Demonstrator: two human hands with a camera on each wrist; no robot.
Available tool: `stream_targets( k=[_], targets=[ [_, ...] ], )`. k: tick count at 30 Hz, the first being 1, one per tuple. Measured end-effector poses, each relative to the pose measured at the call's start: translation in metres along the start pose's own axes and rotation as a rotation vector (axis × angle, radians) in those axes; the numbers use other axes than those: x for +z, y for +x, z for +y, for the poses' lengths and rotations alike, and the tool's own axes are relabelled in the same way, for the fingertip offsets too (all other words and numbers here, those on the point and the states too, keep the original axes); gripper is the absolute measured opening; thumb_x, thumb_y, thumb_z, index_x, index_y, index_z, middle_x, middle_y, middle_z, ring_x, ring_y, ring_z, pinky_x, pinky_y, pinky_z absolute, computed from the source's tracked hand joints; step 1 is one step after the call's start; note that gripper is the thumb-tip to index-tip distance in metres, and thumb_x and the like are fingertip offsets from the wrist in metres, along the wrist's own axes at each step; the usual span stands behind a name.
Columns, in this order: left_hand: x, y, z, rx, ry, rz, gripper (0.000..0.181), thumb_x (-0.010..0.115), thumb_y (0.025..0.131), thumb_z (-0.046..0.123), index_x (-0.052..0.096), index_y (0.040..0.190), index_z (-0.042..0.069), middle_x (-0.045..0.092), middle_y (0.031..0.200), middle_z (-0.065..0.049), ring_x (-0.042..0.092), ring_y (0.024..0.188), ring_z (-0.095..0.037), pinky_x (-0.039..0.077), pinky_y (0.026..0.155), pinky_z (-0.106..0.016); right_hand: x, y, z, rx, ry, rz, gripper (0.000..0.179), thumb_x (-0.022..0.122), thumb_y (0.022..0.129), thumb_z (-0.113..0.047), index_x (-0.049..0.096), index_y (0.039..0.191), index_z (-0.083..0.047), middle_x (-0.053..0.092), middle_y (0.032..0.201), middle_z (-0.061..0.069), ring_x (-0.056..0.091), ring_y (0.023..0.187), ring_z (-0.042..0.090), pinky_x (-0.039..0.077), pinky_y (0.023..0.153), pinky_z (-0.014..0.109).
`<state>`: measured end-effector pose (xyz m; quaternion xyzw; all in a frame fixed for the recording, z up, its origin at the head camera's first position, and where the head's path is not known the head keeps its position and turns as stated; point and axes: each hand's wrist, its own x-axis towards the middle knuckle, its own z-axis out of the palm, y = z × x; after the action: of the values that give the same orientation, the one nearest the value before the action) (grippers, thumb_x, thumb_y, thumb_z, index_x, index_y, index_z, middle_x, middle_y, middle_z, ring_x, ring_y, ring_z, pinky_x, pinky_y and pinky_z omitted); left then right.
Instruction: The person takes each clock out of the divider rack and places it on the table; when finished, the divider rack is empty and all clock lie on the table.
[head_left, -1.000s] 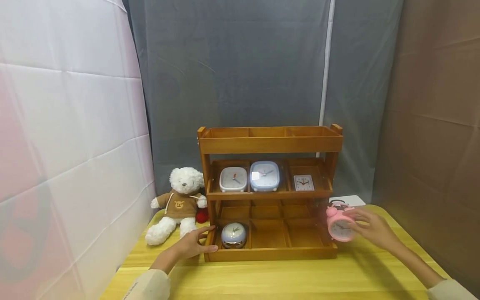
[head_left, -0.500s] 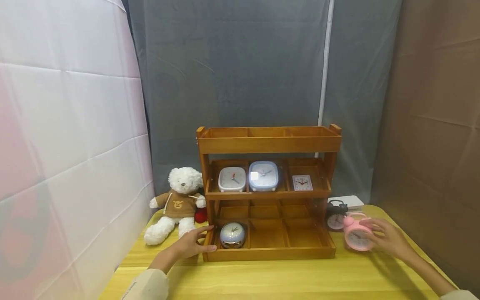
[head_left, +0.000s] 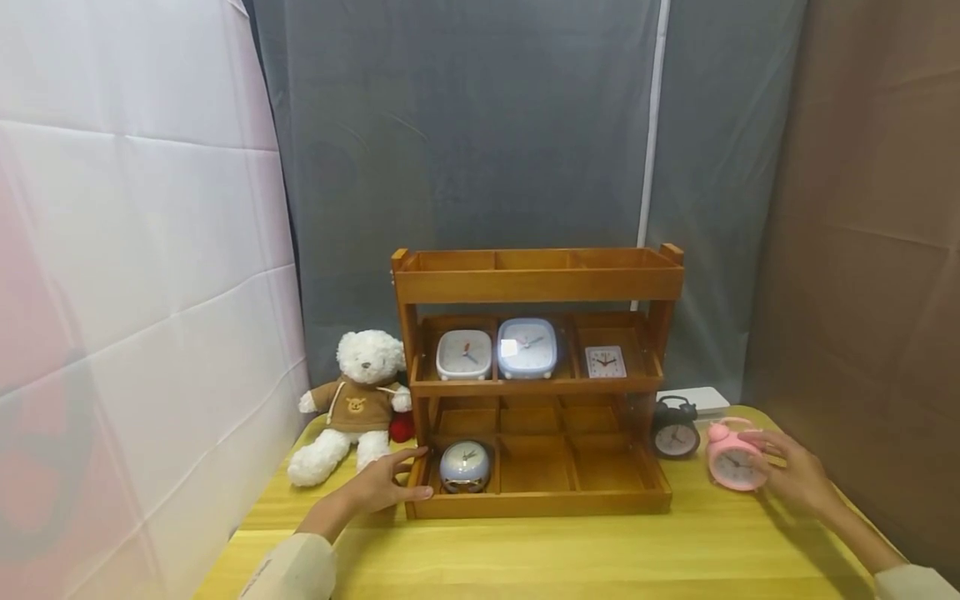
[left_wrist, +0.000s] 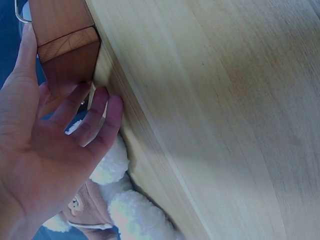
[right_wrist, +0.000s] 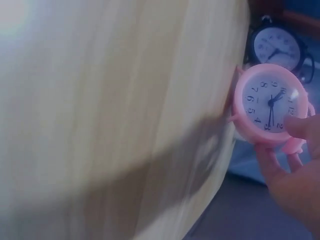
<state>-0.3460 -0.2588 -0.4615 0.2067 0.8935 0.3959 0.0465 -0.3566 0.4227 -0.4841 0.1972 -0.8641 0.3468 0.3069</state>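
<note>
At the right of the head view, my right hand (head_left: 801, 477) pinches a pink twin-bell alarm clock (head_left: 733, 468), with the thumb over the edge of its face. The right wrist view shows that clock (right_wrist: 270, 102) upright by the table edge. A black twin-bell alarm clock (head_left: 677, 437) stands just left of it. My left hand (head_left: 371, 486) holds the lower left corner of a tiered wooden shelf (head_left: 540, 505), thumb along the front and fingers at the side. Inside that lower tier sits a small round blue clock (head_left: 465, 468).
On the middle tier are a white clock (head_left: 464, 356), a light blue clock (head_left: 527, 349) and a small square clock (head_left: 605, 362). A white teddy bear (head_left: 360, 408) in a brown sweater sits left of the shelf, by a red object (head_left: 402, 427). Behind the black clock lies a white box (head_left: 701, 398).
My right hand has carried the pink alarm clock rightward, away from the shelf, and the black clock behind has come into full view. My left hand has stayed at the shelf corner.
</note>
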Motion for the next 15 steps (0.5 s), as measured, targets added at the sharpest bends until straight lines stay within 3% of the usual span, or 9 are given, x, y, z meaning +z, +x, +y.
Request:
stream_targets(
  k=[6, 9, 13, 15],
  targets=[
    [0.000, 0.000, 0.001, -0.013, 0.004, -0.003, 0.082, 0.085, 0.089, 0.030, 0.045, 0.154, 0.000, 0.046, 0.149, -0.039, 0.052, 0.131, -0.057, 0.055, 0.096, -0.058, -0.001, 0.010, 0.009, 0.087, -0.133, 0.018, 0.029, 0.084, 0.085, -0.004, 0.075, 0.113, -0.002, 0.074, 0.111, 0.024, 0.069, 0.095, 0.001, 0.050, 0.078, 0.029],
    [-0.001, 0.000, 0.001, -0.007, 0.006, -0.006, 0.082, 0.084, 0.090, 0.030, 0.045, 0.155, 0.000, 0.045, 0.150, -0.039, 0.052, 0.131, -0.056, 0.055, 0.096, -0.058, 0.001, 0.015, 0.012, 0.090, -0.125, 0.022, 0.028, 0.083, 0.086, -0.003, 0.075, 0.113, 0.000, 0.072, 0.114, 0.028, 0.070, 0.094, 0.003, 0.053, 0.078, 0.023],
    [-0.001, 0.000, 0.002, -0.007, -0.003, -0.010, 0.081, 0.084, 0.090, 0.030, 0.045, 0.155, 0.000, 0.044, 0.150, -0.039, 0.052, 0.131, -0.056, 0.055, 0.096, -0.058, 0.007, 0.022, 0.014, 0.052, -0.052, 0.049, 0.026, 0.081, 0.086, 0.004, 0.074, 0.111, 0.006, 0.070, 0.114, 0.033, 0.065, 0.093, -0.005, 0.049, 0.076, 0.006],
    [-0.001, 0.000, 0.002, -0.006, 0.001, -0.011, 0.081, 0.084, 0.090, 0.030, 0.045, 0.155, 0.000, 0.045, 0.150, -0.038, 0.052, 0.131, -0.056, 0.055, 0.096, -0.058, 0.010, 0.026, 0.015, 0.032, -0.032, 0.069, 0.027, 0.080, 0.084, 0.009, 0.072, 0.109, 0.009, 0.069, 0.113, 0.035, 0.063, 0.091, -0.008, 0.049, 0.075, 0.004]
  ],
)
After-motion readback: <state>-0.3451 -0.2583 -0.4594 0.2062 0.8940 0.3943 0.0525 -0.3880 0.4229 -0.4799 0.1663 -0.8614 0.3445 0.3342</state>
